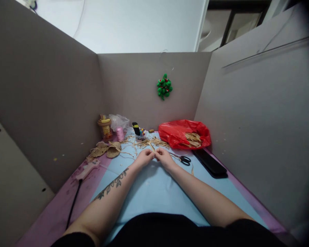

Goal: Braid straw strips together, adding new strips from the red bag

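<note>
Near the middle of the blue cloth, a thin tan strip rises from between my fingertips. My left hand pinches its lower end, fingers closed. Right beside it, my right hand is closed on the same strip, the fingertips of both hands almost touching. More tan strips lie scattered just beyond my hands. Black-handled scissors rest to the right of my right hand, their blades pointing toward it.
A red plastic bag holding tan strips stands back right, beside a black case. Left are a pink glue gun, woven pieces, pink thread and a lidded cup. A pen holder stands behind. Grey panels surround the table.
</note>
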`<state>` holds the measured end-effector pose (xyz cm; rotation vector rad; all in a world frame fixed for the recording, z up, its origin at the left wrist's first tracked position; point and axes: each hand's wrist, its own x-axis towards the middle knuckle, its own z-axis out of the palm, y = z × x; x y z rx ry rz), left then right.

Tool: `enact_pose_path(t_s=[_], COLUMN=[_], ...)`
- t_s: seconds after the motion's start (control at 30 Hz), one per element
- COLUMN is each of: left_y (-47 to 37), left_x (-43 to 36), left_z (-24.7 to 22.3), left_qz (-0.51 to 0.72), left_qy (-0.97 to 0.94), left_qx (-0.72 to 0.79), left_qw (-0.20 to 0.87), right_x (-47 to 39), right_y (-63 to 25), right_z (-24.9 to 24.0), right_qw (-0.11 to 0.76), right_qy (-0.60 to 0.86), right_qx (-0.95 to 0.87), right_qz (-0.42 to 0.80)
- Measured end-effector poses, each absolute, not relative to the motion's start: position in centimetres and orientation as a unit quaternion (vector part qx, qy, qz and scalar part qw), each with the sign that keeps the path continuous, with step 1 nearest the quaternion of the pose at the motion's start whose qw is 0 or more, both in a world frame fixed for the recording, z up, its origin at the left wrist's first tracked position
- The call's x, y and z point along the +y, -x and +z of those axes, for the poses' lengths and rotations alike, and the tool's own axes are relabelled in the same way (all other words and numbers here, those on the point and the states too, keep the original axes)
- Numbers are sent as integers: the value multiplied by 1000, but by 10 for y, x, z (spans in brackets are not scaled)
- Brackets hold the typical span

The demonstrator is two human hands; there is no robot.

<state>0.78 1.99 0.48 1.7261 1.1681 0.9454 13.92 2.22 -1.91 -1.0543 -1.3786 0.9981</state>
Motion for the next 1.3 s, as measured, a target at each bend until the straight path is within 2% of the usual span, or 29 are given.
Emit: enact_pose_path(t_s=[0.23,0.47,0.57,0.7,0.77,1.13,1.3], left_y=[-8,-9,-8,-7,-7,-4,-4], left_x=[20,27,30,35,36,32,31], left_z=[3,-3,-4,-7,-8,-3,-1], left_qz=[393,408,416,427,433,465,464], left_qy=[-686,-679,-676,-645,-622,-534,-517], left_qx=[449,483,488,492,493,431,425], left_qw=[417,374,363,399,428,559,580], right_x=[25,26,26,21,18,19,18], right_y=[-138,-145,-148,-150,-151,-157,-157], right_z=[-22,-23,-22,-21,-20,-24,-19], right_qw=[549,553,539,501,483,446,417], right_qy=[430,451,460,471,464,459,472], right_qx=[-561,-544,-599,-704,-731,-767,-776], right_qz=[446,441,373,180,126,42,17])
